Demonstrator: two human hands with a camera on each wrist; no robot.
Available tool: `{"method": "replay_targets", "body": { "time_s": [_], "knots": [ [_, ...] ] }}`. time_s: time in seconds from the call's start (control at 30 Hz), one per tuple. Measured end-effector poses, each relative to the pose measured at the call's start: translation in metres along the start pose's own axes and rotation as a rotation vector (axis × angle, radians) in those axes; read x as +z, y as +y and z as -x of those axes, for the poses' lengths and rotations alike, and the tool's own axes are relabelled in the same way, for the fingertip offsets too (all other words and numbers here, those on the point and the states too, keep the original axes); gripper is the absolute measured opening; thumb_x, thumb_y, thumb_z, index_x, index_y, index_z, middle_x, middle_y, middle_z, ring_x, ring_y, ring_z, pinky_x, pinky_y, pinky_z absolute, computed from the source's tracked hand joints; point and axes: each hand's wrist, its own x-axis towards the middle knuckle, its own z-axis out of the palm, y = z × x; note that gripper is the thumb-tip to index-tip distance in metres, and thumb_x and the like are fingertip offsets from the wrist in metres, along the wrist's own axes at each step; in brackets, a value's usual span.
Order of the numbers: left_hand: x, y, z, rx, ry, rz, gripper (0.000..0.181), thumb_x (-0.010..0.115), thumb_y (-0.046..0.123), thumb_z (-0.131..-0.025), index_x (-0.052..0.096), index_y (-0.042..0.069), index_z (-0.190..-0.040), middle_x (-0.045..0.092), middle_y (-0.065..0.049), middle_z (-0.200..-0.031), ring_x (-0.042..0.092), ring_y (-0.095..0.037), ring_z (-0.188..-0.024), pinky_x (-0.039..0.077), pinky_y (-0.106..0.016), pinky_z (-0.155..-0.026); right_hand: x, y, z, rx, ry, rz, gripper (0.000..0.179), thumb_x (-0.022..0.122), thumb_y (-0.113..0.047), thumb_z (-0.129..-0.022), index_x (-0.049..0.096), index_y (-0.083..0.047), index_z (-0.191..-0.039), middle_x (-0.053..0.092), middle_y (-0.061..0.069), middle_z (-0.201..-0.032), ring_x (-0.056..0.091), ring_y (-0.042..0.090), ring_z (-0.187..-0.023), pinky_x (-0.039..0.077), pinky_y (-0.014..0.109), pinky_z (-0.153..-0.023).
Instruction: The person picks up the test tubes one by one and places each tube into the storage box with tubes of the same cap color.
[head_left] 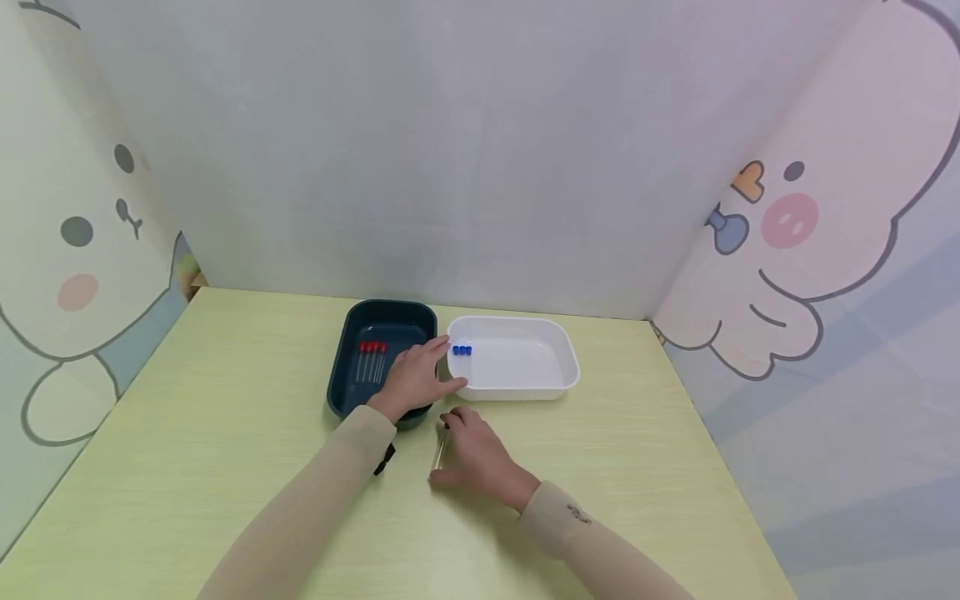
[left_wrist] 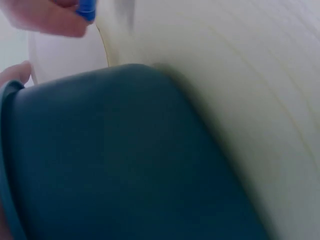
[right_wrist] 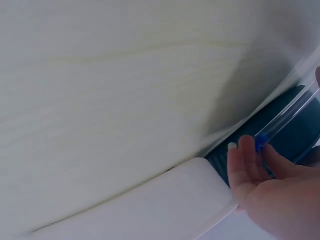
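My right hand [head_left: 483, 461] pinches a clear test tube [head_left: 439, 452] over the table, just in front of the trays, thumb at the near end and fingers at the far end. The right wrist view shows a blue cap [right_wrist: 260, 141] on the tube beside the fingers. My left hand [head_left: 412, 382] reaches over the dark teal tray [head_left: 336, 383], fingers and thumb spread, their tips overlapping the left end of the white tray [head_left: 517, 393]. Several red-capped test tubes [head_left: 371, 362] lie side by side in the teal tray. Three blue caps [head_left: 462, 351] sit in a row in the white tray.
The two trays stand side by side on the pale yellow table [head_left: 622, 467], near its back edge. Behind it hangs a grey-white backdrop [head_left: 450, 167], with cartoon-printed panels [head_left: 787, 208] at the sides. A black piece [head_left: 385, 460] shows beside the left cuff.
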Motion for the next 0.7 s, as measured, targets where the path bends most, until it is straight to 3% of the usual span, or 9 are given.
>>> {"method": "replay_targets", "body": {
  "time_s": [0.3,0.57,0.7],
  "knots": [
    [-0.001,-0.001,0.001,0.02,0.009,-0.004,0.084,0.07,0.056,-0.092,0.045,0.007,-0.156,0.038,-0.009,-0.167,0.043,-0.04,-0.149,0.034,-0.063,-0.123,-0.016,0.016,0.009,-0.156,-0.045,-0.168,0.093,0.09,-0.039,-0.08,0.045,-0.003,-0.152,0.047,0.011,-0.153,0.051,0.022,-0.139,0.047,0.038,-0.118],
    [-0.001,0.0,0.001,0.017,0.003,-0.003,0.085,0.07,0.056,-0.092,0.045,0.007,-0.156,0.038,-0.01,-0.167,0.042,-0.04,-0.15,0.033,-0.062,-0.123,-0.028,0.034,0.018,-0.214,-0.139,-0.295,0.09,0.088,-0.034,-0.082,0.041,-0.011,-0.156,0.042,0.007,-0.159,0.043,0.021,-0.147,0.041,0.042,-0.122],
    [-0.001,-0.001,0.0,0.019,0.009,-0.011,0.085,0.07,0.056,-0.092,0.045,0.007,-0.156,0.038,-0.01,-0.167,0.042,-0.04,-0.15,0.033,-0.062,-0.123,-0.034,0.044,0.022,-0.241,-0.133,-0.342,0.091,0.088,-0.033,-0.083,0.04,-0.014,-0.157,0.04,0.006,-0.162,0.04,0.022,-0.15,0.039,0.044,-0.124]
  ]
}}
